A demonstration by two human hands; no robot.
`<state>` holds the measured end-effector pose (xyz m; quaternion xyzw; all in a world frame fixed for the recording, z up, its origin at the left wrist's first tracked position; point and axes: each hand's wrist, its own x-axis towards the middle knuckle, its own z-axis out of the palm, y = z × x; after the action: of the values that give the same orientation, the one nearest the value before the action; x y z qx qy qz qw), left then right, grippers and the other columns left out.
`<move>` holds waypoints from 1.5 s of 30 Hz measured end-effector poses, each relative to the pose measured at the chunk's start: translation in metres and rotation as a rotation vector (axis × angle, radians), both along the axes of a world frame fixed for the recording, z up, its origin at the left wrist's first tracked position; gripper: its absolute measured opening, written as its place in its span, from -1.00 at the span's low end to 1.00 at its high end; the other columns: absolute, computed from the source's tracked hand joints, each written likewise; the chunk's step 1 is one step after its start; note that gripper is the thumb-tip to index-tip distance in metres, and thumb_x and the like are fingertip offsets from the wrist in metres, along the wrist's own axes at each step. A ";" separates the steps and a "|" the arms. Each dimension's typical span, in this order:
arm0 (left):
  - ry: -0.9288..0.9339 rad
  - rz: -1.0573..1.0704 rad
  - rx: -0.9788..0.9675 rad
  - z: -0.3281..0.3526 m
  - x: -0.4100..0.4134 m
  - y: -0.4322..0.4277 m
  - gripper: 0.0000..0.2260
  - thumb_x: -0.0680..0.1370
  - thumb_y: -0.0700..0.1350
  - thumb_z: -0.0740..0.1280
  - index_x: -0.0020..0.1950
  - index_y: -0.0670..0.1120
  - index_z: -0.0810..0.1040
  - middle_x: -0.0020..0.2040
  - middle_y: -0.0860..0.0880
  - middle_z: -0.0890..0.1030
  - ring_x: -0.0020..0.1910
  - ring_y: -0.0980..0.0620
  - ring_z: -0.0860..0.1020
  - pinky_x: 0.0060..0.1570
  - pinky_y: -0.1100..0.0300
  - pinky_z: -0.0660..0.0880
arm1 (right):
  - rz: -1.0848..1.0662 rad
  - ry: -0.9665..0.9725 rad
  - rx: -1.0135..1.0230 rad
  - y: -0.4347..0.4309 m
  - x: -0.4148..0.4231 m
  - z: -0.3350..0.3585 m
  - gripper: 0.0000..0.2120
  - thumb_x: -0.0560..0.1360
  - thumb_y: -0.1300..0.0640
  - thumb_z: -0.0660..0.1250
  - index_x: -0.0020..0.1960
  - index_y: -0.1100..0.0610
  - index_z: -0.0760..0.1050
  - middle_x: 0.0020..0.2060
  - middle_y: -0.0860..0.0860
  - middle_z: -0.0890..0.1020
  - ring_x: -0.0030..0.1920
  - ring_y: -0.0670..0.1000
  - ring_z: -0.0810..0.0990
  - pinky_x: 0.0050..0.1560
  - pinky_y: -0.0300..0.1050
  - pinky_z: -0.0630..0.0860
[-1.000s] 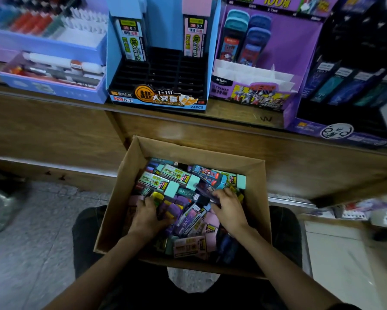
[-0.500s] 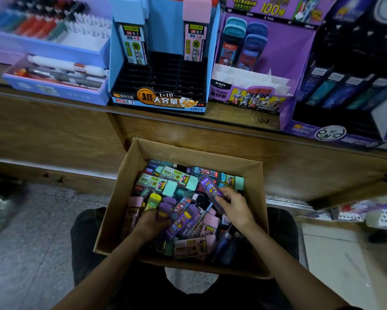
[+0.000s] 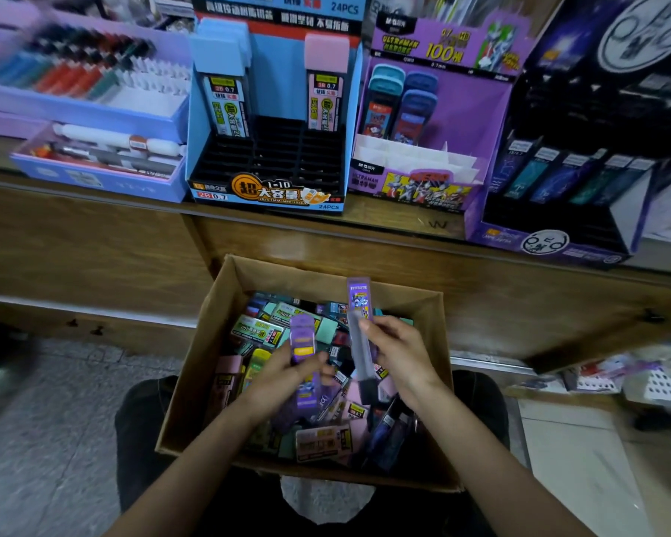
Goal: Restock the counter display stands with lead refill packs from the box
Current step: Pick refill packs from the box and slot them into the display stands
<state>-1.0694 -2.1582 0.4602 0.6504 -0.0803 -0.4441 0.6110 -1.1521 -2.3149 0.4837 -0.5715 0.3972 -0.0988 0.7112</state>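
A cardboard box (image 3: 194, 366) sits on my lap, full of mixed lead refill packs (image 3: 318, 439). My left hand (image 3: 283, 377) grips a purple refill pack (image 3: 302, 339) just above the pile. My right hand (image 3: 399, 354) pinches another purple pack (image 3: 359, 300), held upright and higher, its top near the box's far wall. On the wooden counter (image 3: 403, 222) stand a blue stand (image 3: 266, 191) with two packs at its back, a purple stand (image 3: 411, 184) with several blue-capped packs, and a dark stand (image 3: 558, 211) at the right.
Pen trays (image 3: 101, 176) fill the counter's left end. The tiled floor (image 3: 35, 439) lies to the left of my legs. Loose packaged goods (image 3: 636, 381) lie on a low ledge at the right.
Both hands rose out of the pile, each lifting a purple pack. The right one now holds its pack upright above the box. The view moved closer to the counter.
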 end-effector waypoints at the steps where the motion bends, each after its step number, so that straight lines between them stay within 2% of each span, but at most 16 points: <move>1: 0.023 0.041 -0.031 0.004 -0.004 -0.006 -0.90 0.47 -0.15 0.38 -0.05 -0.15 0.57 -0.21 -0.11 0.69 -0.23 0.01 0.67 -0.27 0.19 0.58 | -0.026 -0.014 0.024 0.003 0.003 0.006 -0.94 0.48 0.17 0.39 -0.11 0.17 0.55 -0.16 0.12 0.58 -0.10 0.09 0.55 -0.05 0.00 0.49; 5: 0.044 0.067 -0.144 0.018 -0.011 -0.021 -0.78 0.36 0.15 0.40 -0.03 0.17 0.63 0.00 -0.01 0.69 0.00 0.00 0.65 -0.06 0.11 0.58 | -0.055 -0.047 -0.027 0.013 0.009 0.024 -0.91 0.49 0.14 0.38 -0.12 0.17 0.53 -0.14 0.17 0.60 -0.10 0.14 0.56 -0.02 0.05 0.49; 11: -0.150 0.016 -0.172 0.036 -0.018 -0.031 -0.64 0.38 0.02 0.43 0.15 -0.01 0.54 0.00 -0.01 0.68 0.01 0.05 0.64 0.01 0.22 0.55 | -0.044 -0.102 -0.055 0.020 0.007 0.034 -0.87 0.47 0.17 0.39 -0.08 0.24 0.53 -0.31 0.00 0.57 -0.36 -0.20 0.52 -0.33 -0.35 0.44; 14: -0.176 0.027 -0.167 0.045 -0.017 -0.031 -0.75 0.45 -0.09 0.41 0.11 -0.05 0.57 -0.07 0.01 0.70 -0.07 0.09 0.65 -0.11 0.30 0.55 | -0.028 -0.158 -0.035 0.018 0.000 0.042 -0.93 0.48 0.16 0.38 -0.12 0.17 0.56 -0.24 0.04 0.63 -0.18 -0.04 0.57 -0.12 -0.17 0.51; 16: -0.178 0.044 -0.191 0.051 -0.014 -0.031 -0.72 0.43 -0.05 0.39 0.10 -0.08 0.57 -0.06 -0.05 0.70 -0.07 0.03 0.65 -0.07 0.21 0.58 | -0.018 -0.190 -0.029 0.013 -0.007 0.050 -0.96 0.49 0.16 0.36 -0.13 0.12 0.58 -0.17 0.08 0.66 -0.08 0.07 0.59 0.08 0.11 0.50; 18: -0.216 0.061 -0.189 0.059 -0.010 -0.032 -0.68 0.39 0.01 0.39 0.08 -0.10 0.56 -0.09 -0.05 0.70 -0.08 0.01 0.66 -0.07 0.19 0.58 | -0.014 -0.209 -0.089 0.004 -0.014 0.059 -0.95 0.49 0.19 0.35 -0.13 0.10 0.58 -0.16 0.06 0.66 -0.05 0.12 0.60 0.14 0.21 0.48; 19: -0.250 0.070 -0.184 0.063 -0.008 -0.032 -0.71 0.39 0.01 0.39 0.05 -0.09 0.55 -0.14 -0.02 0.69 -0.12 0.04 0.66 -0.12 0.23 0.57 | -0.001 -0.222 -0.123 -0.001 -0.017 0.065 -0.94 0.49 0.20 0.34 -0.14 0.08 0.57 -0.17 0.04 0.66 -0.07 0.13 0.61 0.10 0.19 0.51; 22: -0.328 0.109 -0.196 0.079 0.001 -0.032 -0.81 0.40 0.00 0.39 -0.06 -0.06 0.55 -0.25 0.00 0.66 -0.22 0.09 0.63 -0.20 0.26 0.53 | 0.089 -0.281 -0.189 -0.017 -0.026 0.091 -0.89 0.52 0.19 0.31 -0.14 0.03 0.55 -0.19 -0.04 0.66 -0.27 0.08 0.66 -0.36 -0.11 0.58; 24: -0.364 0.112 -0.221 0.094 0.007 -0.033 -0.78 0.38 0.04 0.38 -0.06 -0.04 0.55 -0.23 -0.04 0.66 -0.20 0.04 0.63 -0.17 0.19 0.54 | 0.131 -0.296 -0.297 -0.030 -0.029 0.111 -0.91 0.52 0.21 0.31 -0.10 0.05 0.55 -0.23 -0.06 0.65 -0.41 -0.01 0.61 -0.51 -0.24 0.46; 28: -0.416 0.118 -0.305 0.129 0.020 -0.040 -0.75 0.36 0.04 0.38 -0.03 -0.03 0.53 -0.27 0.01 0.66 -0.25 0.10 0.65 -0.31 0.32 0.53 | 0.187 -0.280 -0.608 -0.061 -0.023 0.154 -0.88 0.52 0.26 0.30 -0.03 0.08 0.57 -0.49 -0.08 0.53 -0.49 -0.16 0.45 -0.49 -0.31 0.39; 31: -0.459 0.126 -0.349 0.151 0.031 -0.049 -0.74 0.36 0.01 0.37 -0.01 -0.05 0.51 -0.32 0.03 0.66 -0.30 0.14 0.64 -0.35 0.36 0.51 | 0.211 -0.259 -0.792 -0.084 -0.012 0.190 -0.84 0.54 0.31 0.26 0.06 0.14 0.54 -0.42 -0.06 0.50 -0.50 -0.21 0.44 -0.46 -0.39 0.37; 33: -0.484 0.130 -0.364 0.162 0.038 -0.054 -0.77 0.37 0.02 0.36 -0.03 -0.02 0.51 -0.33 0.03 0.66 -0.32 0.14 0.62 -0.34 0.35 0.51 | 0.207 -0.239 -0.931 -0.097 -0.004 0.214 -0.81 0.52 0.28 0.30 -0.03 -0.01 0.51 -0.35 -0.10 0.53 -0.45 -0.22 0.49 -0.39 -0.41 0.38; 37: -0.510 0.131 -0.374 0.176 0.051 -0.061 -0.74 0.37 0.06 0.36 -0.02 -0.03 0.52 -0.32 0.00 0.67 -0.30 0.11 0.63 -0.31 0.33 0.52 | 0.092 -0.202 -1.128 -0.121 0.014 0.251 -0.84 0.43 0.20 0.43 -0.09 0.00 0.50 -0.26 -0.10 0.60 -0.26 -0.17 0.55 -0.16 -0.23 0.47; 40: -0.479 0.153 -0.387 0.180 0.054 -0.064 -0.71 0.34 0.04 0.38 -0.02 -0.07 0.51 -0.33 -0.02 0.67 -0.31 0.09 0.64 -0.35 0.34 0.51 | 0.102 -0.154 -1.313 -0.131 0.032 0.267 -0.86 0.41 0.21 0.42 -0.08 0.07 0.51 -0.30 -0.20 0.55 -0.29 -0.26 0.47 -0.20 -0.44 0.34; 42: -0.467 0.153 -0.388 0.181 0.055 -0.065 -0.70 0.34 0.02 0.39 -0.01 -0.08 0.52 -0.32 -0.03 0.67 -0.31 0.09 0.65 -0.36 0.33 0.51 | 0.138 -0.102 -1.429 -0.137 0.046 0.271 -0.86 0.42 0.21 0.41 -0.03 0.14 0.53 -0.22 -0.05 0.63 -0.19 -0.18 0.51 -0.11 -0.33 0.39; 45: -0.456 0.148 -0.390 0.182 0.056 -0.065 -0.69 0.34 0.01 0.39 0.01 -0.10 0.51 -0.31 -0.03 0.66 -0.31 0.08 0.65 -0.36 0.33 0.51 | 0.260 0.077 -1.588 -0.141 0.068 0.265 -0.81 0.44 0.19 0.38 0.03 0.19 0.50 -0.04 0.16 0.64 0.03 0.17 0.56 0.01 0.02 0.48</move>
<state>-1.0132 -2.2229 0.6423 0.6078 -0.2514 -0.2173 0.7212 -1.0844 -2.4556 0.7491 -0.9512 0.1627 -0.2483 0.0843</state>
